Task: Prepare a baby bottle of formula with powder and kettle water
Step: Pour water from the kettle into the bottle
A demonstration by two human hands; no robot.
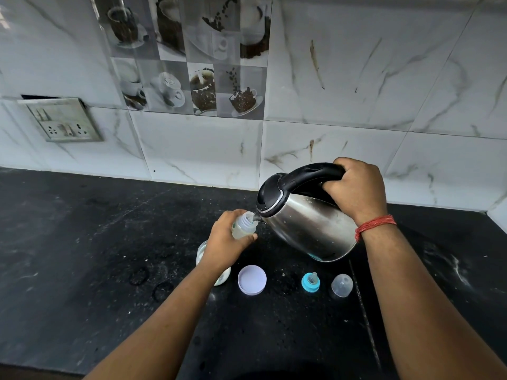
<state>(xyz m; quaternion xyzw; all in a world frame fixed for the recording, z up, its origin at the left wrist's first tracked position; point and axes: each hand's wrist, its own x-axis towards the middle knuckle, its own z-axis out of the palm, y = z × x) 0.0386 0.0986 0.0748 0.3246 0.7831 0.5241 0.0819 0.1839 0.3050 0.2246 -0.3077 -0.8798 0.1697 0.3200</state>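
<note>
One kettle (307,223), one bottle (244,224), one jar (204,252), one lid (251,279), one teat ring (310,281), one clear cap (341,285), two hands (227,242).

Even, cool, moderately bright illumination. Soft glare lies on the glossy wall tiles (356,78) and streaked highlights on the steel kettle (307,229); the black countertop (82,242) reads dark, with weak shadows. Wide-angle distortion bows the tile joints and counter edge near the borders. Focus is slightly soft throughout.

Steel kettle (307,229), black handle (310,175), blue teat ring (310,283)
</note>
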